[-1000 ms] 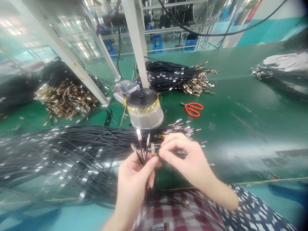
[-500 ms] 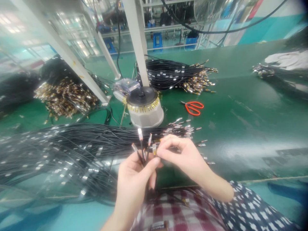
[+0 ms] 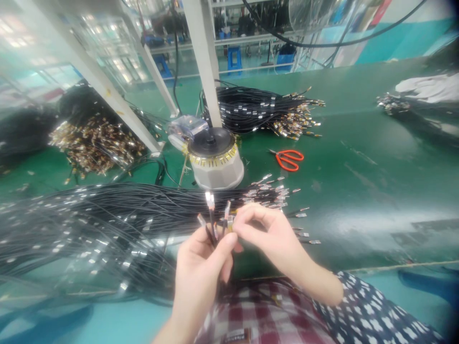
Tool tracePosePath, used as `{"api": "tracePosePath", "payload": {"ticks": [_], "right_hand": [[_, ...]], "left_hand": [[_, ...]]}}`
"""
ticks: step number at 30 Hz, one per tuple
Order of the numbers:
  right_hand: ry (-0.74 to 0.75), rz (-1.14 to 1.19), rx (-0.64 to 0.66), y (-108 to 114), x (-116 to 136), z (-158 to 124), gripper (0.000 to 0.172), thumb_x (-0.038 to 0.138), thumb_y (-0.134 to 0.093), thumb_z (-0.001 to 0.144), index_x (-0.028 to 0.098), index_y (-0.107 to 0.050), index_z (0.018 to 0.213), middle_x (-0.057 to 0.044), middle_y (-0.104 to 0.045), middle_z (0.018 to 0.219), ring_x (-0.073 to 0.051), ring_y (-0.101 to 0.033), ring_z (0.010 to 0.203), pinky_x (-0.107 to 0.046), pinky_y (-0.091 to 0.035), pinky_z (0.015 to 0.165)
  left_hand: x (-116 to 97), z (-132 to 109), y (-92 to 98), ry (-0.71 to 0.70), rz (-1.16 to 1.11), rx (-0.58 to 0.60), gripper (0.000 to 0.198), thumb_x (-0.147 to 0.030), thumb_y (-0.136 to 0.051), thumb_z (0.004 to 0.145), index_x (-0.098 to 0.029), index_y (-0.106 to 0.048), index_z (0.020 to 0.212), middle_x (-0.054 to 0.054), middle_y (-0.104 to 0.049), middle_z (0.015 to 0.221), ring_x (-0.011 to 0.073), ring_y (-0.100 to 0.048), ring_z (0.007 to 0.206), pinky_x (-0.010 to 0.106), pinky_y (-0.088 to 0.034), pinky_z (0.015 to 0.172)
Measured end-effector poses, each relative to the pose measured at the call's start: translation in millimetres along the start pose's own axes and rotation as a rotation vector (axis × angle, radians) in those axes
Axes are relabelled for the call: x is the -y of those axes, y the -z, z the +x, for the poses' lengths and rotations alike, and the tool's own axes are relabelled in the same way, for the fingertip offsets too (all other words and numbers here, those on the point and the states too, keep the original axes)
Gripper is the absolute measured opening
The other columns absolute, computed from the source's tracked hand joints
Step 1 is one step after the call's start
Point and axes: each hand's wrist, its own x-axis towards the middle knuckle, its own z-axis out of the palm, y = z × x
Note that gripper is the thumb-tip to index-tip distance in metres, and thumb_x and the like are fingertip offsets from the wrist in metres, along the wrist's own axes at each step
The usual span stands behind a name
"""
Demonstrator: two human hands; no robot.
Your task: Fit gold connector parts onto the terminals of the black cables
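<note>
Several black cables point(image 3: 211, 216) with silvery connector ends stick up out of my left hand point(image 3: 202, 263), whose thumb and fingers are closed around them. My right hand point(image 3: 263, 229) pinches with thumb and forefinger at one cable's connector end point(image 3: 230, 222), where a bit of yellow shows, probably tape. Its fingertips almost meet my left thumb, and the exact grip is partly hidden. Just behind the hands lies a thick bundle of black cables point(image 3: 143, 203), its connector tips spread to the right.
A round tape dispenser point(image 3: 215, 165) with yellow strips around its rim stands behind the bundle. Orange-handled scissors point(image 3: 289, 159) lie to its right. More cable bundles point(image 3: 247, 107) and a connector pile point(image 3: 96, 143) rest farther back, near white metal posts point(image 3: 204, 62).
My right hand has shifted slightly at the connector end, and the cable tips in my left hand have fanned a little differently. Both hands keep about the same place.
</note>
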Motion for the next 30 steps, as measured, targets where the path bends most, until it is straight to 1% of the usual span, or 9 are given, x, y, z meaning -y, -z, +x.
{"api": "tracePosePath", "payload": {"ticks": [4, 9, 11, 13, 16, 19, 24, 27, 30], "right_hand": [[0.030, 0.001, 0.000, -1, 0, -1, 0.016, 0.026, -0.069, 0.077, 0.019, -0.064, 0.064, -0.003, -0.062, 0.075, -0.019, -0.059, 0.078, -0.036, -0.048, 0.075], [0.025, 0.034, 0.025, -3, 1, -1, 0.016, 0.025, -0.068, 0.079, 0.020, -0.063, 0.064, -0.002, -0.060, 0.073, -0.018, -0.058, 0.072, -0.035, -0.048, 0.072], [0.023, 0.056, 0.052, -3, 1, -1, 0.017, 0.025, -0.067, 0.080, 0.020, -0.062, 0.065, -0.001, -0.059, 0.072, -0.017, -0.057, 0.069, -0.035, -0.047, 0.071], [0.034, 0.060, 0.050, -3, -1, 0, 0.017, 0.024, -0.068, 0.080, 0.020, -0.063, 0.065, -0.002, -0.060, 0.074, -0.017, -0.058, 0.073, -0.035, -0.047, 0.075], [0.064, 0.041, 0.015, -2, -3, 1, 0.013, 0.022, -0.069, 0.078, 0.020, -0.065, 0.066, -0.003, -0.063, 0.077, -0.019, -0.059, 0.081, -0.035, -0.046, 0.081], [0.086, 0.024, 0.011, -2, -3, 2, 0.014, 0.022, -0.069, 0.079, 0.020, -0.065, 0.065, -0.002, -0.064, 0.075, -0.019, -0.058, 0.082, -0.035, -0.045, 0.082], [0.131, -0.035, -0.023, -3, -5, 0, 0.012, 0.023, -0.070, 0.080, 0.021, -0.068, 0.068, -0.003, -0.065, 0.080, -0.020, -0.060, 0.087, -0.036, -0.045, 0.087], [0.146, -0.042, -0.014, -2, -8, -1, 0.013, 0.026, -0.064, 0.086, 0.021, -0.071, 0.077, -0.004, -0.066, 0.088, -0.019, -0.061, 0.091, -0.035, -0.045, 0.090], [0.153, -0.052, -0.026, -2, -10, -1, 0.020, 0.029, -0.056, 0.092, 0.021, -0.074, 0.088, -0.006, -0.066, 0.097, -0.019, -0.061, 0.098, -0.035, -0.045, 0.093]], "left_hand": [[-1, 0, -1.5, -0.005, 0.011, -0.028, 0.026, -0.033, -0.069, 0.082, -0.014, -0.063, 0.065, 0.002, -0.065, 0.055, 0.0018, -0.039, 0.030, 0.016, -0.025, 0.035], [-3, 0, -2.8, 0.001, 0.053, -0.027, 0.034, -0.038, -0.062, 0.088, -0.015, -0.063, 0.063, -0.005, -0.045, 0.033, 0.0037, -0.033, 0.026, 0.017, -0.023, 0.034], [-3, 1, -2.6, 0.018, 0.033, -0.016, 0.033, -0.037, -0.061, 0.088, -0.015, -0.063, 0.064, -0.006, -0.045, 0.033, 0.0032, -0.031, 0.026, 0.017, -0.023, 0.035], [-4, 1, -1.5, 0.054, -0.021, -0.013, 0.028, -0.037, -0.064, 0.087, -0.016, -0.063, 0.068, -0.006, -0.047, 0.036, 0.0027, -0.030, 0.026, 0.017, -0.022, 0.034], [-4, 1, 1.4, 0.101, -0.115, -0.038, 0.022, -0.036, -0.072, 0.080, -0.016, -0.063, 0.074, -0.010, -0.040, 0.034, 0.0021, -0.026, 0.027, 0.015, -0.020, 0.034], [-4, 0, 3.9, 0.118, -0.137, -0.060, 0.023, -0.031, -0.081, 0.070, -0.016, -0.065, 0.078, -0.012, -0.036, 0.034, 0.0005, -0.024, 0.029, 0.014, -0.021, 0.035], [-6, 1, 3.4, 0.176, -0.116, -0.086, 0.027, -0.024, -0.086, 0.062, -0.015, -0.064, 0.074, -0.010, -0.046, 0.043, -0.0023, -0.025, 0.031, 0.012, -0.022, 0.035], [-6, 3, 2.1, 0.173, -0.139, -0.119, 0.028, -0.025, -0.086, 0.062, -0.014, -0.064, 0.075, -0.005, -0.059, 0.053, -0.0031, -0.028, 0.031, 0.012, -0.023, 0.034], [-6, 3, 1.5, 0.186, -0.150, -0.128, 0.030, -0.026, -0.087, 0.061, -0.014, -0.063, 0.074, -0.001, -0.064, 0.058, -0.0035, -0.029, 0.030, 0.012, -0.022, 0.034]]}}
